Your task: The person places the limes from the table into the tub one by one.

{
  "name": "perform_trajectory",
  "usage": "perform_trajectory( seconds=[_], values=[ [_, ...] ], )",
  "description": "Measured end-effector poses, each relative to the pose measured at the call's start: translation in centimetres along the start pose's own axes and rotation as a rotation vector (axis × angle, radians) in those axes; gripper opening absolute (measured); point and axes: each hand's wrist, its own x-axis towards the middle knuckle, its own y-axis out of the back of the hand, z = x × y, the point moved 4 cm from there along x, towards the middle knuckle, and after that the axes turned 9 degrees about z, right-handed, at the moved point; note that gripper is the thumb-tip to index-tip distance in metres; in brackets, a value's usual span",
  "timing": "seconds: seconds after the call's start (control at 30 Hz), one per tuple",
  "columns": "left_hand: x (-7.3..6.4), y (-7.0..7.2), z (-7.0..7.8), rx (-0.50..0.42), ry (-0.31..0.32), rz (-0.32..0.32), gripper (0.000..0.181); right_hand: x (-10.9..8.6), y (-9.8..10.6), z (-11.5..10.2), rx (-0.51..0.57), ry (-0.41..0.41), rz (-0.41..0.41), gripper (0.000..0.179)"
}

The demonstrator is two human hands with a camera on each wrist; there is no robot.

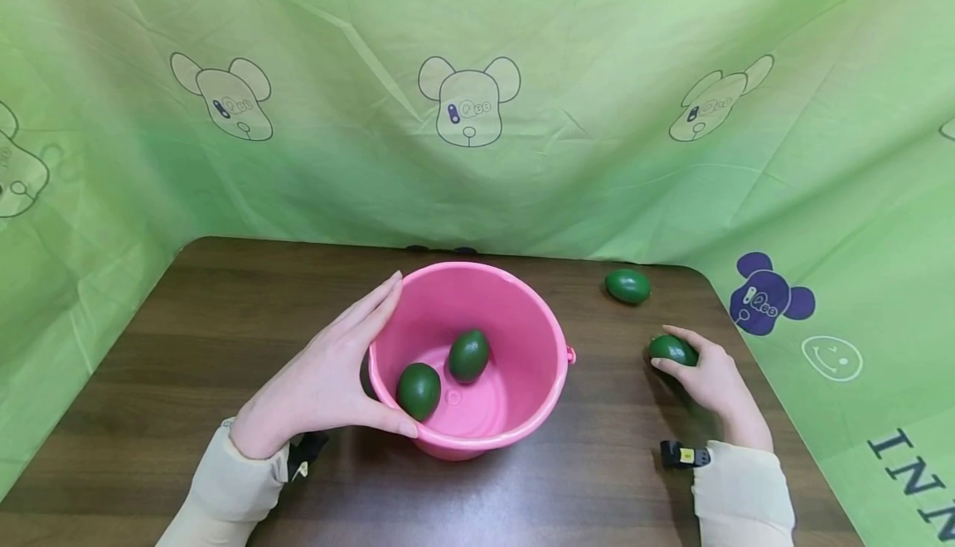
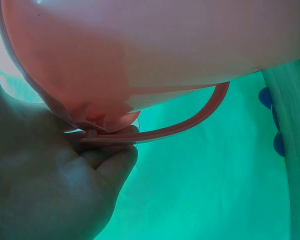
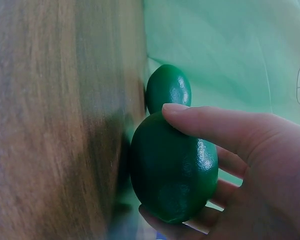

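1. Right hand (image 1: 715, 379): fingers clamped on the held fruit (image 1: 667, 350), thumb one side, others opposite. It's on the right side of the table (image 1: 224, 323), well apart from the bucket (image 1: 518, 323). Can't tell whether it touches the wood.
2. Grip looks right: the skin is glossy, probably slick, so pinch around the widest part with even pressure, no hard squeeze.
3. Spare fruit (image 1: 627, 286) lies beyond it, nearer the back edge. I'd lift straight up first; a sideways sweep could knock it.
4. Left hand (image 1: 321, 381): fingers clamped on the bucket, thumb at the near rim, others round the left side by the handle (image 2: 190, 124). Good brace; light hold, no tipping.
5. Inside: left fruit (image 1: 419, 391) and middle fruit (image 1: 468, 356). Tilt would likely roll both.
6. If carrying over the rim, clear it fully and release low, not from height.
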Motion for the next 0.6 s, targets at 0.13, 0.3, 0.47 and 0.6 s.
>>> perform_trajectory(
  seconds=[0.13,0.3,0.47,0.6],
  values=[
    [0.00,0.03,0.01,0.001,0.003,-0.002,0.144,0.05,-0.03,0.10,0.001,0.003,0.006,0.065],
    [0.01,0.01,0.01,0.001,-0.005,0.001,0.144,0.03,-0.09,0.14,0.009,0.000,0.016,0.065],
    [-0.01,0.03,0.07,-0.005,-0.006,0.002,0.143,-0.03,-0.02,0.10,0.005,-0.002,0.027,0.065],
    [0.02,0.07,0.12,-0.007,-0.004,0.002,0.143,-0.06,0.01,0.10,0.006,-0.007,0.030,0.066]
  ],
)
